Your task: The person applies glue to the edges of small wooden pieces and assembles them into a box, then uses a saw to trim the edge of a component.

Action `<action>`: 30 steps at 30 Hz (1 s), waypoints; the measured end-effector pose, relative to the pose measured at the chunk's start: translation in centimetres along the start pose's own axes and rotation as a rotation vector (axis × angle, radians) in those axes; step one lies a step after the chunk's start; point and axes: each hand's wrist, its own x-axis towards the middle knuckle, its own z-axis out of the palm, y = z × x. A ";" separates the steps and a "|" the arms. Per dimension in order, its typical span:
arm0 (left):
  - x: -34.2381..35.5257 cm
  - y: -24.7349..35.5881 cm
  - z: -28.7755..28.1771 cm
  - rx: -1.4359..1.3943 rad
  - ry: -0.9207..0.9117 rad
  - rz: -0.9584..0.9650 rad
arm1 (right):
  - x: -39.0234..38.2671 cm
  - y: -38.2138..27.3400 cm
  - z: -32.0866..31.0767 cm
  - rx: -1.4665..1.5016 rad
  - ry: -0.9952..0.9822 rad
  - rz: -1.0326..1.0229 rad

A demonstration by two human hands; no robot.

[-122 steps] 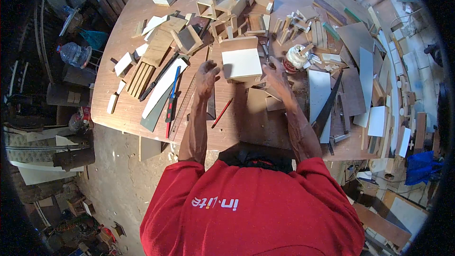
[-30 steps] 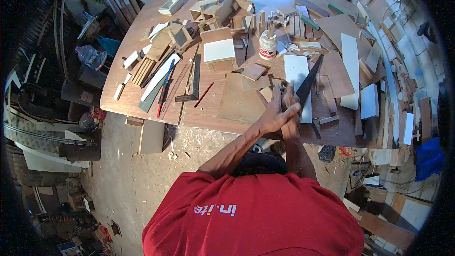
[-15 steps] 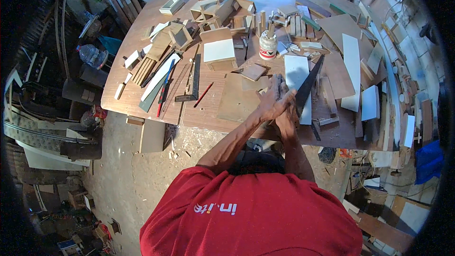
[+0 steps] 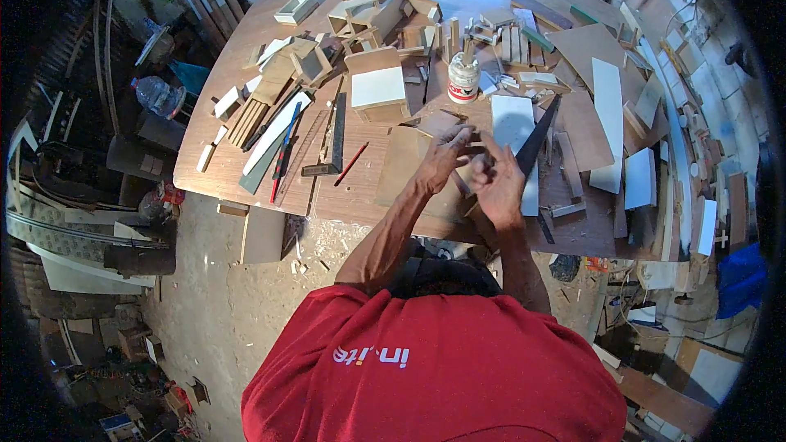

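My left hand (image 4: 442, 155) is raised over a brown board (image 4: 393, 188), its fingers curled; whether they hold a small piece is hard to see. My right hand (image 4: 496, 180) is just beside it, palm partly upturned, fingers bent and apart. To their right lie a long white panel (image 4: 509, 119) and a dark hand saw blade (image 4: 536, 137). A jar (image 4: 463, 82) with sticks in it stands beyond the hands. On their left are a red pencil (image 4: 350, 164) and a metal square (image 4: 322, 170).
The wooden table (image 4: 209, 155) bears several small boxes (image 4: 377, 82), wood offcuts, a blue-and-red tool (image 4: 286, 147) and boards (image 4: 606, 123). More boards line the right wall, and stacked material fills the left side. A water bottle (image 4: 155, 96) sits off the table's left edge.
Both hands moved from around the white-topped box to the right near the saw. They were pressed together half a second ago and have since separated slightly, the left shifting leftward.
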 end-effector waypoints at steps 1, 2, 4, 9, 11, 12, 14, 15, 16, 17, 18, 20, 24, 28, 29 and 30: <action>-0.4 -0.2 0.4 -0.097 -0.018 0.023 | -0.1 0.7 0.5 0.160 -0.068 0.028; -0.1 -0.9 0.3 -0.098 -0.018 0.024 | -0.3 1.3 1.1 0.160 -0.069 0.029; 0.3 -2.1 0.1 -0.277 0.002 0.013 | -0.7 2.2 2.1 0.447 -0.241 0.064; -1.0 0.4 2.1 -0.222 0.121 0.008 | -0.6 3.6 1.5 0.455 -0.290 0.127; -0.6 0.1 1.3 -0.288 0.057 -0.001 | -0.8 3.7 1.6 0.435 -0.327 0.155; -0.5 -0.1 0.9 -0.352 -0.013 -0.015 | -0.9 3.8 1.7 0.415 -0.360 0.177; -0.6 0.1 1.1 -0.334 -0.014 0.004 | -0.9 3.8 1.6 0.395 -0.355 0.181; -0.6 0.2 1.2 -0.314 -0.013 0.022 | -0.9 3.9 1.6 0.377 -0.350 0.184; -0.6 0.0 0.9 -0.315 -0.009 0.026 | -1.1 3.9 2.0 0.376 -0.353 0.190; -0.5 -0.3 0.4 -0.322 0.003 0.010 | -1.3 3.8 2.5 0.350 -0.328 0.196; -0.5 -0.5 -0.1 -0.330 0.016 -0.006 | -1.4 3.9 2.9 0.323 -0.304 0.202; -0.5 -0.3 -0.6 -0.312 0.071 -0.057 | -1.7 4.1 2.9 0.316 -0.285 0.204; -1.1 -0.6 -0.2 -0.600 0.027 -0.076 | -1.3 4.3 3.1 0.542 -0.363 0.226; -1.7 -0.5 -0.2 -0.797 -0.127 -0.052 | -1.1 4.2 3.7 0.605 -0.414 0.172; -1.8 -0.7 -0.4 -0.798 -0.125 -0.050 | -1.0 4.4 3.6 0.605 -0.414 0.175; -1.8 -1.0 -0.8 -0.721 -0.152 -0.045 | -1.0 4.5 3.3 0.631 -0.354 0.164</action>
